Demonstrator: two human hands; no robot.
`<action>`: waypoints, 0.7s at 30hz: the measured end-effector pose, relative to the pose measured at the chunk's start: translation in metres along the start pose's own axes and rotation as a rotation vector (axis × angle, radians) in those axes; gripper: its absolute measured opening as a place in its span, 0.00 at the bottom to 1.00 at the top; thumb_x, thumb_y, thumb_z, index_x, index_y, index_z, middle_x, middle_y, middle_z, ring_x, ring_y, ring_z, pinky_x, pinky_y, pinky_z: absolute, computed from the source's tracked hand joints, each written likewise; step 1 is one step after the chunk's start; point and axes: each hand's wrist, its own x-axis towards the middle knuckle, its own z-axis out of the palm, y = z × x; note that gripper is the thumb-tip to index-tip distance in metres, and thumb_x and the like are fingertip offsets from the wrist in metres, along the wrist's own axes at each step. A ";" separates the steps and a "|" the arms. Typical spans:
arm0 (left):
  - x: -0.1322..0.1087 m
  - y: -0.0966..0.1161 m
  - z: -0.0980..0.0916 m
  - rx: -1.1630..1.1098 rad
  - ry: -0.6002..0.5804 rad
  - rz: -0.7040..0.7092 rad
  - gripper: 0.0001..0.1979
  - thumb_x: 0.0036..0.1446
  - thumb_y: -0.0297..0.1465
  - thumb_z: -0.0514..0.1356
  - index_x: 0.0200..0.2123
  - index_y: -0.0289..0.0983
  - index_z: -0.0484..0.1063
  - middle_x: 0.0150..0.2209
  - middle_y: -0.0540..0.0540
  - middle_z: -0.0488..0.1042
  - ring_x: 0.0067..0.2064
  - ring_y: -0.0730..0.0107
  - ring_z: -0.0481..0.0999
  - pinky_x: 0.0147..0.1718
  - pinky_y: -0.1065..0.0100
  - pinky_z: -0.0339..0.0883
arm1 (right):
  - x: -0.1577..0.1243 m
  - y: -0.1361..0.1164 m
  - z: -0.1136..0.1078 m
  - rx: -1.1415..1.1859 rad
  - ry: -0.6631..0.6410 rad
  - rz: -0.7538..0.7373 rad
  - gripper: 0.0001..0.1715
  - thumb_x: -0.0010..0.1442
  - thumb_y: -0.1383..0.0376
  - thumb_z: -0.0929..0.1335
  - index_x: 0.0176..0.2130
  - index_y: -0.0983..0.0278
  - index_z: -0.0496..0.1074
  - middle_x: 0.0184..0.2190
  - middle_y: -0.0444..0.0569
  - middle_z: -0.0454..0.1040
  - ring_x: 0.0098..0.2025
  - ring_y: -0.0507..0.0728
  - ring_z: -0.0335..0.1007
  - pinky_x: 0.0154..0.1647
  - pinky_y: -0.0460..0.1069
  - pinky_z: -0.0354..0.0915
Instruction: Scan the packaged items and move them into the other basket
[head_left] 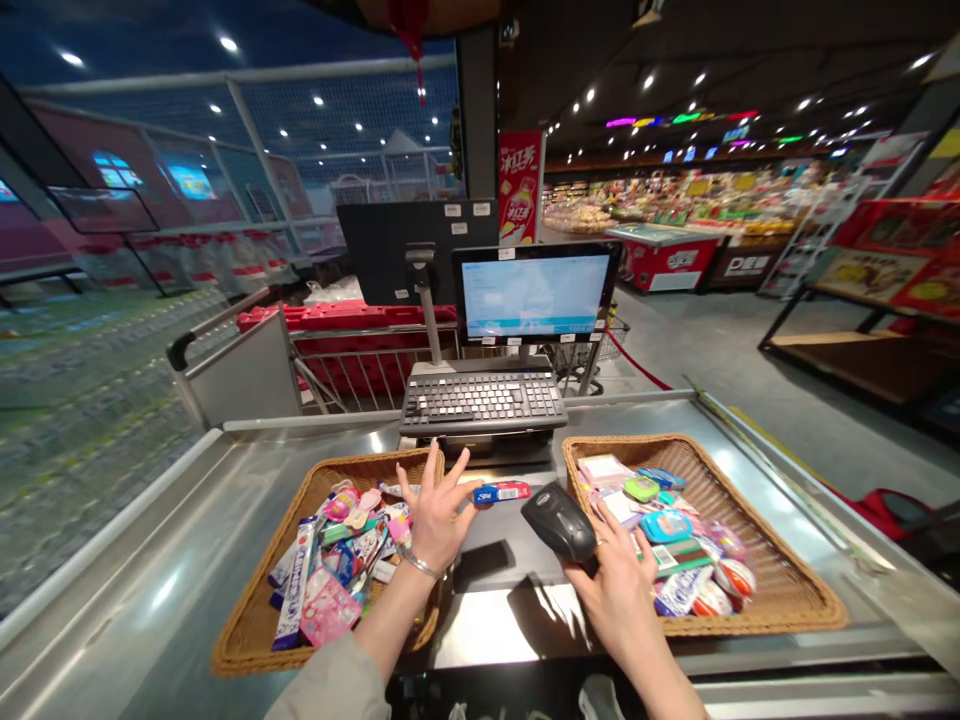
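Fingers [435,475] of the left hand [433,522] spread wide and raised, a bracelet at the wrist, with a small blue-and-red box [501,492] just beside the fingertips at 3 o'clock, over the steel bench [127,590]. Fingers [606,540] of the right hand [619,590] curled around the grip of a black handheld scanner [559,522], its head tilted toward the box, a ring on one finger.

At 9 o'clock from the hands, a wicker basket [247,640] heaped with bright packets and long boxes. At 3 o'clock, a second wicker basket [787,590] with more colourful packets and round tins. Around both, bright reflections across brushed metal.

At 12 o'clock, a black keyboard [484,398] on a stand, then a lit monitor [534,295], with the dark back of a second screen [416,250] beside it. Past those, red shopping trolleys [337,360] and a red poster [520,188]. At 10 o'clock, a wide stack of wrapped bottles [97,430]. At 1 o'clock, a red freezer [664,258] and packed store displays [697,205]. At 2 o'clock, a red-and-black shelf rack [862,340].
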 end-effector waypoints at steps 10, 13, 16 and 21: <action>0.017 0.025 0.019 -0.044 -0.027 0.059 0.10 0.55 0.30 0.63 0.40 0.50 0.79 0.58 0.50 0.72 0.70 0.44 0.50 0.61 0.26 0.24 | 0.001 0.021 -0.017 -0.030 0.045 0.053 0.16 0.55 0.65 0.65 0.45 0.59 0.74 0.53 0.51 0.74 0.64 0.65 0.59 0.64 0.67 0.43; 0.022 0.033 0.025 -0.053 -0.041 0.075 0.11 0.56 0.30 0.62 0.41 0.51 0.78 0.59 0.52 0.71 0.70 0.45 0.49 0.60 0.26 0.24 | 0.001 0.030 -0.021 -0.044 0.057 0.066 0.15 0.57 0.63 0.64 0.43 0.58 0.75 0.52 0.50 0.74 0.64 0.65 0.58 0.63 0.66 0.44; 0.027 0.042 0.032 -0.054 -0.050 0.094 0.12 0.55 0.30 0.62 0.41 0.51 0.78 0.59 0.52 0.71 0.70 0.45 0.49 0.60 0.25 0.26 | 0.000 0.040 -0.023 -0.060 0.068 0.073 0.15 0.57 0.62 0.65 0.43 0.58 0.75 0.52 0.50 0.74 0.64 0.66 0.58 0.62 0.66 0.45; 0.034 0.057 0.043 -0.083 -0.036 0.107 0.12 0.55 0.29 0.62 0.40 0.51 0.78 0.58 0.53 0.72 0.70 0.45 0.50 0.60 0.25 0.27 | 0.000 0.057 -0.028 -0.089 0.093 0.099 0.15 0.57 0.63 0.65 0.44 0.59 0.75 0.52 0.51 0.75 0.63 0.66 0.58 0.62 0.67 0.44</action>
